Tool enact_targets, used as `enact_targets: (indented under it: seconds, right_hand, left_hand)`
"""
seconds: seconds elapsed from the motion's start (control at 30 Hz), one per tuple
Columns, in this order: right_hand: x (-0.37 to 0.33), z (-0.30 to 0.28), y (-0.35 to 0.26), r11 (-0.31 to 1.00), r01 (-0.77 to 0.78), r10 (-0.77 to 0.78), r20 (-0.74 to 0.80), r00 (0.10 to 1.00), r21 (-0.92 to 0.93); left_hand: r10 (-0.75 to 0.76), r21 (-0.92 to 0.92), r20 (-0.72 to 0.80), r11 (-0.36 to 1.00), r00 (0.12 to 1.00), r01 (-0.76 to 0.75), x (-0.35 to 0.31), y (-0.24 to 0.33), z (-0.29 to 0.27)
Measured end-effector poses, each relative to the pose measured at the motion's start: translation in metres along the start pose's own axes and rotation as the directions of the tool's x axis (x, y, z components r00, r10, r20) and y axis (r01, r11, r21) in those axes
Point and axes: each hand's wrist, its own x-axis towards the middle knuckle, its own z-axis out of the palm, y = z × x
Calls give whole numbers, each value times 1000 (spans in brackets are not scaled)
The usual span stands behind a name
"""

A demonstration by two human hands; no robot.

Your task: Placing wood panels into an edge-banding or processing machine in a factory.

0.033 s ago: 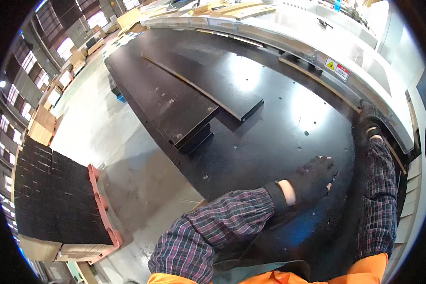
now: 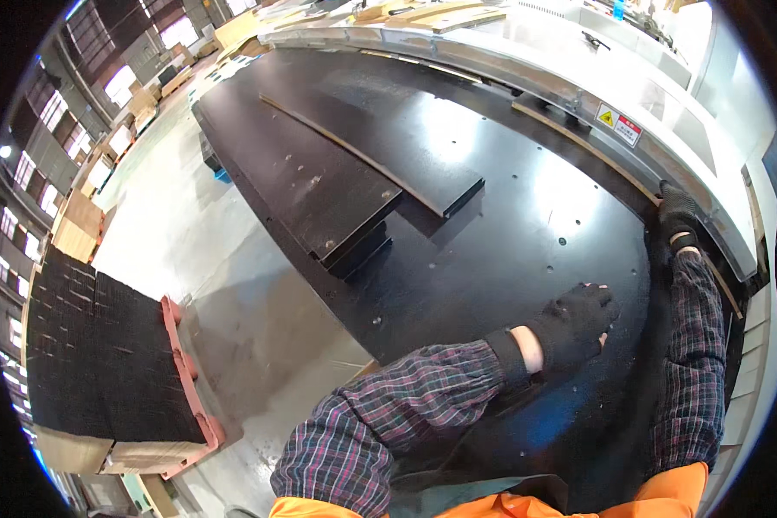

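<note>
Leaning over a large black panel: a person in plaid sleeves and black gloves, forearms entering from the lower edge of the frame.

Left hand (image 2: pixel 574 325): lower centre-right of the frame — gloved, fingers spread and laid flat on the black panel (image 2: pixel 492 259), released, grasping nothing.

Right hand (image 2: pixel 678 216): right of the frame, further up than the left — gloved, curled at the far right edge of the panel where it meets a thin wooden strip (image 2: pixel 587 147); whether it actually grips the edge I cannot tell.

Black panel: fills the centre of the frame, glossy, dotted with small holes, running from the upper centre down to the lower right.

Smaller black boards (image 2: pixel 319 181): left of centre, two long pieces lying on top of the big panel, one stacked higher with a pale edge showing, well apart from both hands.

Grey machine frame (image 2: pixel 665 112): upper right, curving along the far side of the panel, with a small warning sticker on it.

Stack of dark sheets (image 2: pixel 104 345): lower left, standing on a red-edged pallet — on the concrete floor (image 2: pixel 207 259).

Orange garment (image 2: pixel 665 496): bottom edge of the frame, below the sleeves.
</note>
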Motion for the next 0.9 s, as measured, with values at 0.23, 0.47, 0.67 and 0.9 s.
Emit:
enact_targets:
  seconds: [0.23,0.47,0.67,0.9]
  right_hand:
    - [-2,-11,-20,997,-29,34,78,996,-70]
    - [6,14,-7,995,-65,71,87,994,-70]
    - [-37,-36,-66,977,-18,-12,142,990,213]
    - [-148,-122,-127,949,80,-175,298,939,304]
  left_hand:
    - [-90,135,125,988,988,72,6,-6,-1]
    - [6,279,92,960,996,-31,3,-1,-9]
    - [-6,102,52,995,999,1,1,2,-20]
    - [22,107,36,994,999,-26,-6,2,-22]
